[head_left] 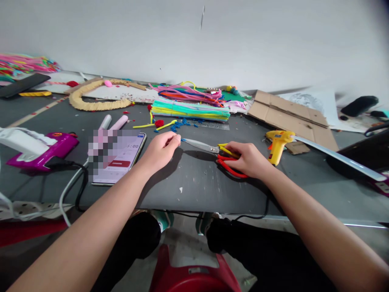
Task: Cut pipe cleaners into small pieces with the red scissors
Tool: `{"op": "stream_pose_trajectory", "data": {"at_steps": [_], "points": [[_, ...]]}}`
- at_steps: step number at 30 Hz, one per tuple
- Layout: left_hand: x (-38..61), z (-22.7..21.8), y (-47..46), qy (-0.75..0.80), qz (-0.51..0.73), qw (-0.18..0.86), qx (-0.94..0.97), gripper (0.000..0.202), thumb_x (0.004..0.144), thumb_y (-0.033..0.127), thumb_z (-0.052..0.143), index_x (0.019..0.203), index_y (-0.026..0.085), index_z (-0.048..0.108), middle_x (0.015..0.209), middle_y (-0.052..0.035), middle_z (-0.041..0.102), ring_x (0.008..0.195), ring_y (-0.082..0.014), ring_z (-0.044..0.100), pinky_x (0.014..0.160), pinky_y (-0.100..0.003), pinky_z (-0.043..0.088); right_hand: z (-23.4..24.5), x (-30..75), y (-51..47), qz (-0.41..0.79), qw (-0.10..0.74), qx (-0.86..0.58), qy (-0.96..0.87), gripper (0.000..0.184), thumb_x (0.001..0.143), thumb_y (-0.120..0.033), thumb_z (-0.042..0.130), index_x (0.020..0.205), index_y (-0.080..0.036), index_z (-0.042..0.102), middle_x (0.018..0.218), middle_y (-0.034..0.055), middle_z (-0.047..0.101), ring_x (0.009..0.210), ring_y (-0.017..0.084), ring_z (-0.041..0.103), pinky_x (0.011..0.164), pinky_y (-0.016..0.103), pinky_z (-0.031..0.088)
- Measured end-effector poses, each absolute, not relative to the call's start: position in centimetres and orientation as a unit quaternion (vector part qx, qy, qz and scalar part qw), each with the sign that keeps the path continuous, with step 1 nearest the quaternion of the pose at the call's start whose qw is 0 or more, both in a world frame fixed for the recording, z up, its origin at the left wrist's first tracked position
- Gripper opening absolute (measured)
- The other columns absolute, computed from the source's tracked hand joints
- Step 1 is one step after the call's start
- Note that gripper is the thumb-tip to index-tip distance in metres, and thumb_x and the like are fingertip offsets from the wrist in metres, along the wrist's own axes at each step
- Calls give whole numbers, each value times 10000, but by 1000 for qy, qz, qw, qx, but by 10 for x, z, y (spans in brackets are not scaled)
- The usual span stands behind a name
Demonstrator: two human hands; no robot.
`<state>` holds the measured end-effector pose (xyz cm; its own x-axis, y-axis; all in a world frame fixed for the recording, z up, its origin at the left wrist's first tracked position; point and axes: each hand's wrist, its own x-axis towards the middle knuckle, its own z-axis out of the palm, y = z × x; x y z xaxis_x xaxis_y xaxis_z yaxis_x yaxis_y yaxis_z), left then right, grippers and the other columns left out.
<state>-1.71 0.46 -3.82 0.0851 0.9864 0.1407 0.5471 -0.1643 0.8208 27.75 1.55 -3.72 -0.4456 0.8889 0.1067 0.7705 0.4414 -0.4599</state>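
Note:
My right hand is wrapped round the red and yellow handles of a pair of scissors, whose steel blades point left over the dark grey table. My left hand is pinched closed at the blade tips, with a small blue piece showing between fingertips and blades. Just beyond lie several blue cut bits and a bundle of green and yellow pipe cleaners.
A phone showing a timer lies left of my left hand. A purple glue gun sits far left, a yellow glue gun right of the scissors. Cardboard, a metal ruler and a rope ring lie further back.

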Motion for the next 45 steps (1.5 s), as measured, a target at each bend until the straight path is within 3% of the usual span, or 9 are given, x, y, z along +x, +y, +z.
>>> {"op": "stream_pose_trajectory", "data": {"at_steps": [13,19,25,35,45], "points": [[-18,-41,6,570,367,300,671,344,937,470,465,767,185,557,683,-2,533,634,-136,447,580,-279,305,-37,277,16,180,183,-487,-835,280,804,-451,651,739,-195,558,666,-30,508,643,122,374,599,264,310],[-19,-46,8,567,377,307,665,342,933,478,472,801,184,588,703,-9,556,643,-144,470,590,-282,321,-40,276,11,194,215,-512,-809,330,781,-509,683,870,-194,643,699,-8,591,635,131,445,587,269,340],[-19,-46,8,563,384,306,665,345,939,478,461,765,193,548,681,0,526,633,-140,464,597,-283,333,-39,276,12,187,190,-510,-818,324,791,-510,665,889,-201,651,714,6,625,647,145,478,601,273,354],[-19,-45,8,572,373,296,668,385,934,525,459,829,184,604,748,-26,606,677,-156,514,627,-288,374,-38,277,15,181,169,-502,-829,280,785,-474,667,848,-204,631,693,-9,575,654,138,436,597,266,326],[-18,-42,5,569,368,295,674,367,940,499,448,799,186,577,720,-23,585,651,-151,482,597,-284,342,-36,277,16,189,174,-495,-830,260,788,-452,657,783,-203,582,680,-17,534,650,132,398,599,270,313]]}}
